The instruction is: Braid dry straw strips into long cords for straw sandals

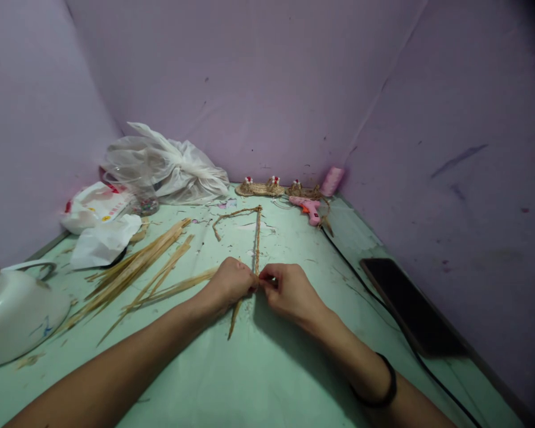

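Note:
A thin braid of dried plant fibre (257,241) runs straight toward me from a fixed point on the pale green table. At its near end, my left hand (235,279) is closed around the strands, knuckles up. My right hand (288,291) pinches the braid's end from the other side, thumb against forefinger, the fingertips of both hands almost touching. A loose strand tail (234,321) sticks out below my left hand. From the braid's far end a second, bent length of cord (232,215) trails to the left. The exact grip on each strand is hidden by the fingers.
Dried fibre strips (138,267) lie on the left, beside a white bowl (22,315). Plastic bags (178,172) sit at the back left. Slippers with beads (263,189), a pink glue gun (310,209) and pink thread spool (332,181) stand behind. A black cable (361,279) passes a phone (410,309).

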